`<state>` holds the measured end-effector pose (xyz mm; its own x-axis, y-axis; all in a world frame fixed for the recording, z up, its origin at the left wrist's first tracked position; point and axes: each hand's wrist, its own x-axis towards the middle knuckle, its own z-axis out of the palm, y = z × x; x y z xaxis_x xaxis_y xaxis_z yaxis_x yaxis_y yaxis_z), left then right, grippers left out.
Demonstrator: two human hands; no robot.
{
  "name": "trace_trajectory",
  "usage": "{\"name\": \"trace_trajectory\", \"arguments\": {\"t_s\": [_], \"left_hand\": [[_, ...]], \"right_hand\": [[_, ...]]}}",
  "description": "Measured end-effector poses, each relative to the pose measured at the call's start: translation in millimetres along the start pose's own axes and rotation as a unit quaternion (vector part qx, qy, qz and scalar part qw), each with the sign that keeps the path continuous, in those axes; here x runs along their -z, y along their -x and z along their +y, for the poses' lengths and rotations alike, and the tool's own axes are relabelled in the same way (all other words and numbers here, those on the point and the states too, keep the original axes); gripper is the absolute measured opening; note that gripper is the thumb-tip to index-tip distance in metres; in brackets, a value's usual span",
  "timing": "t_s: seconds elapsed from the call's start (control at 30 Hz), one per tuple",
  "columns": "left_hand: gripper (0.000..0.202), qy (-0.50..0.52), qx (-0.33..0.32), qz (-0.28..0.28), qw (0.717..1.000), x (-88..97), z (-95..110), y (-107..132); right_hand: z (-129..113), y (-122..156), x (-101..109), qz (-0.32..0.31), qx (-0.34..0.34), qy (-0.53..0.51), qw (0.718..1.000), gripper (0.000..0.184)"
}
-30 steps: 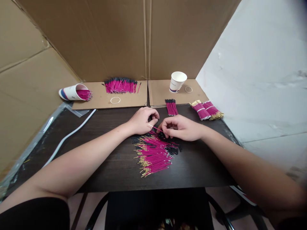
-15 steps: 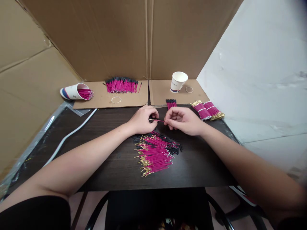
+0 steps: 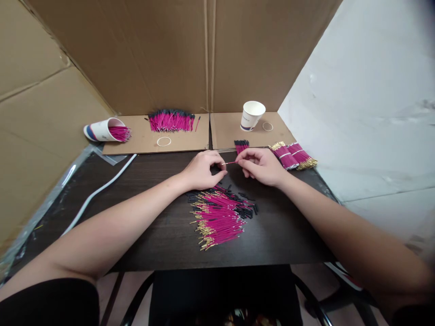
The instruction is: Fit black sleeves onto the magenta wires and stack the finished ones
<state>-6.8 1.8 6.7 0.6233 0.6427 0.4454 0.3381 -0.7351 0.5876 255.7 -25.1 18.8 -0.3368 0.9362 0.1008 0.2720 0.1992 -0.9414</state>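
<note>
A thin magenta wire (image 3: 231,162) with a gold-coloured end is pinched between the thumb and fingertips of my right hand (image 3: 261,166). The wire's gold end meets the curled fingers of my left hand (image 3: 204,170). My left thumb sits slightly apart from the index finger; what the curled fingers hold, if anything, is hidden. Just below my hands lies a loose pile of magenta wires (image 3: 220,219) with gold and silvery ends. Short black sleeves (image 3: 246,212) are scattered along the pile's upper and right sides.
Magenta wires with black ends (image 3: 171,121) lie on a cardboard strip (image 3: 136,147), near a rubber band (image 3: 164,141). A tipped paper cup (image 3: 100,131) holds wires. An upright cup (image 3: 252,117) stands behind a small black-ended group (image 3: 241,146). Banded bundles (image 3: 292,156) lie right; a white cable (image 3: 98,190) crosses left.
My right hand and the wire have moved slightly up and away from me. The wire's gold end has left the gap by my left thumb and now lies at the left index finger.
</note>
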Motion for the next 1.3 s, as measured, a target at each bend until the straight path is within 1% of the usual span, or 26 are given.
{"name": "trace_trajectory", "arguments": {"t_s": [0.13,0.27,0.37,0.47,0.53,0.67,0.73,0.83,0.9,1.03,1.2,1.3], "left_hand": [[0.009,-0.012,0.010,-0.010,1.000,0.7,0.8,0.1],[0.013,-0.027,0.037,-0.020,0.999,0.2,0.5,-0.5],[0.014,-0.042,0.056,-0.037,0.997,-0.2,0.7,-1.8],[0.014,-0.046,0.056,-0.044,0.996,-0.1,1.3,-3.0],[0.013,-0.035,0.058,-0.036,0.997,0.2,1.5,-3.0],[0.015,-0.035,0.062,0.005,0.997,0.2,0.5,-0.8],[0.017,-0.055,0.048,0.017,0.997,-0.2,-0.4,0.6],[0.016,-0.077,0.025,0.017,0.997,-1.1,-1.0,1.9],[0.015,-0.084,0.024,0.012,0.996,-1.5,-0.8,2.1],[0.014,-0.096,0.042,-0.013,0.994,-1.2,0.7,1.0],[0.018,-0.103,0.061,-0.048,0.992,1.0,4.4,-1.1],[0.019,-0.099,0.064,-0.056,0.991,2.0,5.6,-1.6]], "right_hand": [[0.2,-0.3,-0.1,0.033,-0.015,0.039,0.999,0.025],[1.1,-0.4,-0.4,0.060,0.009,0.105,0.993,0.023],[1.1,-0.8,-1.6,0.064,0.019,0.127,0.990,0.025],[-0.1,-1.3,-2.2,0.061,0.024,0.137,0.988,0.025],[-0.4,-1.5,-2.1,0.060,0.025,0.138,0.988,0.025],[1.2,-2.2,-2.1,0.061,0.020,0.139,0.988,0.025],[2.2,-2.7,-2.4,0.059,0.017,0.140,0.988,0.025],[2.7,-3.5,-2.6,0.059,0.016,0.140,0.988,0.026],[2.4,-3.9,-2.4,0.060,0.016,0.141,0.988,0.028],[1.9,-4.1,-2.0,0.056,0.016,0.146,0.987,0.027],[2.1,-3.9,-2.3,0.053,0.021,0.152,0.987,0.027],[2.2,-4.0,-2.1,0.052,0.020,0.159,0.986,0.027]]}}
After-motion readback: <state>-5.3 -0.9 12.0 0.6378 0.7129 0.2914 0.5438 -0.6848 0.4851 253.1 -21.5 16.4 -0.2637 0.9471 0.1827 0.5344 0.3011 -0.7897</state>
